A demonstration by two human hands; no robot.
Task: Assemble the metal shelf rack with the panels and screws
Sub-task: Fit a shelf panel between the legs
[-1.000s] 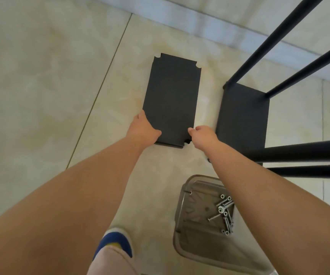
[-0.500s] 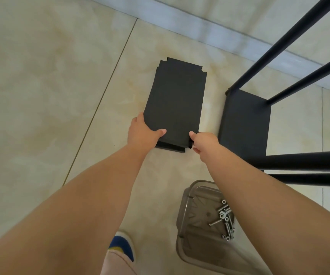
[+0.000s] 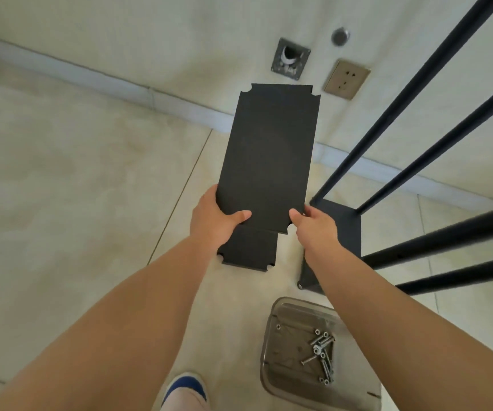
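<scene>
The rack (image 3: 411, 185) stood at right with four posts and one bottom shelf fitted; higher shelves were not yet in. A panel (image 3: 269, 155) was held off the floor, left of the rack, above another panel (image 3: 248, 247) lying flat. The left hand (image 3: 212, 221) and right hand (image 3: 313, 223) gripped its near corners. Screws (image 3: 322, 354) waited in a tray (image 3: 281, 378). Open floor lay leftward; posts crowded the right.

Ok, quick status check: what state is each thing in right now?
Top panel: lifted, held at its near corners.
Left hand: grips the near left corner.
Right hand: grips the near right corner.
Second panel: flat on the floor.
Rack frame: bottom shelf fitted, four posts attached.
Screws: loose in the clear tray.
</scene>
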